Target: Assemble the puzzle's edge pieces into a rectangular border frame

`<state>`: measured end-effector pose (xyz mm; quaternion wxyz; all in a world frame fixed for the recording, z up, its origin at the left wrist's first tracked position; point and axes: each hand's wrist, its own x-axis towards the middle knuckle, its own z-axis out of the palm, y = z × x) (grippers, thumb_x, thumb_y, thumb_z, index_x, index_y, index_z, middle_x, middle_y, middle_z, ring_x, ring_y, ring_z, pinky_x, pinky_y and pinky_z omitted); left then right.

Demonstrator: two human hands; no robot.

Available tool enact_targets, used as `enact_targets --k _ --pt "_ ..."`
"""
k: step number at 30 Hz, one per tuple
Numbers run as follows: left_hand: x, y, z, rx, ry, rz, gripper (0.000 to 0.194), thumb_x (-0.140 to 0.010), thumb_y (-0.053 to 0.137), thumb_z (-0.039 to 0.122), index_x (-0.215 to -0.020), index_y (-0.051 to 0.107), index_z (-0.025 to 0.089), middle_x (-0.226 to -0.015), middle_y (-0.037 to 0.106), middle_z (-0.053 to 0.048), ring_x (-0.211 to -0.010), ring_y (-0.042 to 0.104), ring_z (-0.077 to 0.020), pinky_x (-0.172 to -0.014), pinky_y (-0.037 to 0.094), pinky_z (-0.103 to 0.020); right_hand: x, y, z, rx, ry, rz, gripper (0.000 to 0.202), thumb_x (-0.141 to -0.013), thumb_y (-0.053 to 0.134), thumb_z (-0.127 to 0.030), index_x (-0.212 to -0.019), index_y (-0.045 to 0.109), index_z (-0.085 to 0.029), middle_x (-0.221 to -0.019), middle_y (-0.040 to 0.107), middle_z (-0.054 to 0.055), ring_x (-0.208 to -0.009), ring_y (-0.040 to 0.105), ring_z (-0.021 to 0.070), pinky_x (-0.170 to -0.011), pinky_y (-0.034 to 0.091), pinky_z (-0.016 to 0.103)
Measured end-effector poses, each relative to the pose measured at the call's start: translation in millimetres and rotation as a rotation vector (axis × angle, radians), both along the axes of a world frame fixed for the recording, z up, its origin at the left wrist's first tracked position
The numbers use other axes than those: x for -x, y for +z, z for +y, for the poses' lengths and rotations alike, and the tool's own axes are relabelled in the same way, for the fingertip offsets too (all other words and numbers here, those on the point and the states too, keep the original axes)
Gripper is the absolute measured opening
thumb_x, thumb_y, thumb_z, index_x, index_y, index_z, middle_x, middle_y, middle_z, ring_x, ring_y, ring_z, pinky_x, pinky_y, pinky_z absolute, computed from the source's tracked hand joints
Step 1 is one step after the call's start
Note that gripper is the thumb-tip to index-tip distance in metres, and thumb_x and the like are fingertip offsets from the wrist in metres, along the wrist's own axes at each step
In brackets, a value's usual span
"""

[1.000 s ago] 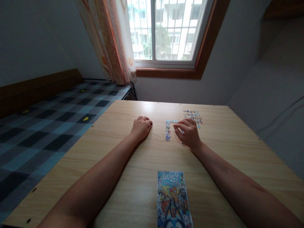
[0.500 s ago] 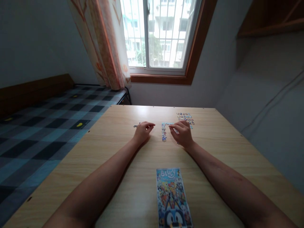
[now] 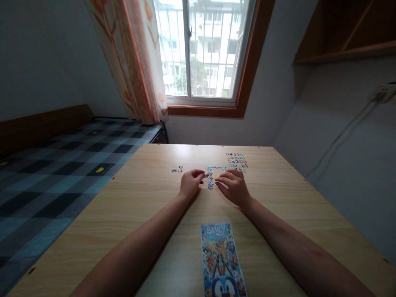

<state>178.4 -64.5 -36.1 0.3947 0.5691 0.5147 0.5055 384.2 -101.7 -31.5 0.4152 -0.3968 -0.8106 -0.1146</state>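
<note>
A partly joined jigsaw puzzle lies on the wooden table, its joined strips forming a corner with a left side and a far side. At its left side, my left hand pinches a small puzzle piece between thumb and fingertips. Just inside the corner hovers my right hand, fingers apart and curved, with nothing visible in them; it hides the puzzle's right part. Several loose pieces lie in rows behind my right hand. A few more pieces sit left of my left hand.
Nearer to me on the table lies a colourful Bluey picture sheet or box. A bed with a checked cover stands along the left. Beyond the table are a window and a curtain; a shelf hangs at right.
My left hand has moved right, up to the puzzle's left side, uncovering the pieces on the left. My right hand has shifted slightly nearer to me and its fingers have spread. The view tilted upward slightly.
</note>
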Motion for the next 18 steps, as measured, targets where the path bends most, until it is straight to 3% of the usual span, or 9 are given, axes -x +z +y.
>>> enact_targets --k 5,18 --pt "-11.1 -1.6 -17.5 0.027 -0.127 -0.07 0.02 -0.071 0.072 0.03 -0.084 0.073 0.014 -0.073 0.074 -0.005 -0.052 0.063 -0.0131 -0.052 0.053 -0.024 -3.9 -2.8 1.6 0.0 0.02 -0.019 0.008 -0.091 0.069 -0.033 -0.091 0.076 -0.029 -0.092 0.076 0.0 -0.102 0.057 0.023 -0.094 0.037 0.04" --pt "-10.7 1.5 -19.5 0.047 -0.176 -0.011 0.017 -0.072 0.071 0.031 -0.081 0.075 0.017 -0.07 0.073 -0.004 -0.054 0.061 -0.0136 -0.051 0.051 -0.024 -0.6 -10.8 9.6 0.028 -0.001 -0.012 0.007 -0.089 0.071 -0.035 -0.085 0.077 -0.032 -0.103 0.075 -0.001 -0.11 0.057 0.025 -0.098 0.036 0.044"
